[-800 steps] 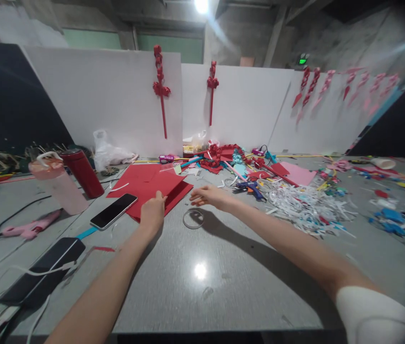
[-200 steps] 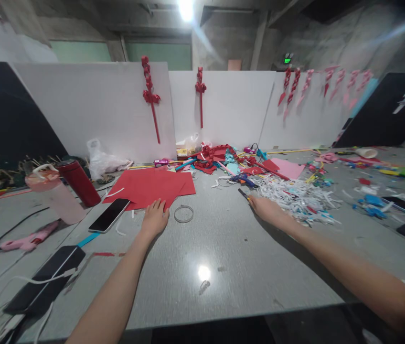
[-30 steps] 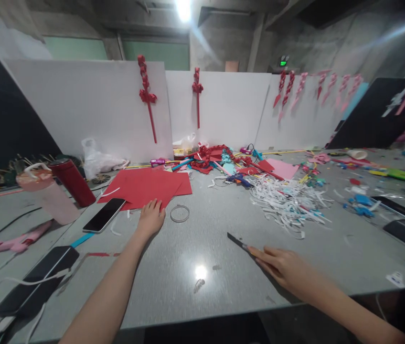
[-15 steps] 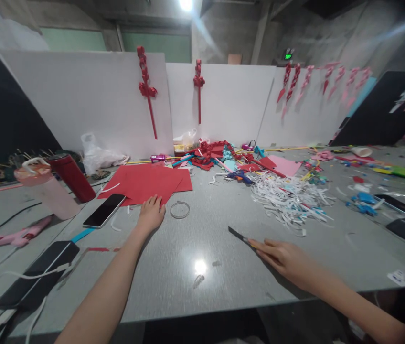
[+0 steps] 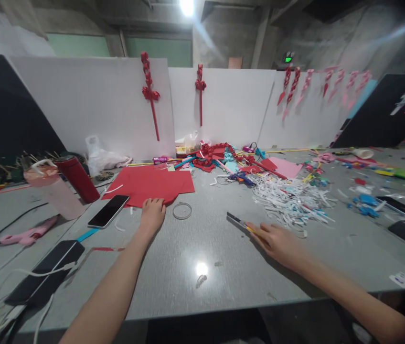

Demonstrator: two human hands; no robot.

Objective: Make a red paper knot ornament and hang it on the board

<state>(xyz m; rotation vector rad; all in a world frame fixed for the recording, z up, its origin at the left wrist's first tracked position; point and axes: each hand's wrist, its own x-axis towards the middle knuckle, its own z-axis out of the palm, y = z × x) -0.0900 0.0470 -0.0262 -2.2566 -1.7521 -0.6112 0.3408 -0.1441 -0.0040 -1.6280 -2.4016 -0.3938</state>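
My left hand is at the near edge of the red paper sheets, its fingers curled over that edge and closed on the top sheet. The sheet's near right corner bows up slightly beside them. A thin round bangle lies on the table just right of this hand. In my right hand is a utility knife with a yellow part by the fingers and a long dark blade. It is held low over the table, blade pointing left and away from me.
Left of the paper lie a phone, a pink glue gun and a black power bank with cables. Two bottles stand behind. White paper shreds are heaped at right, with red paper scraps behind.
My left fingers have curled in at the paper's edge, and its corner now bows up. The knife has turned in my right hand, showing more of its blade. The view has shifted slightly.
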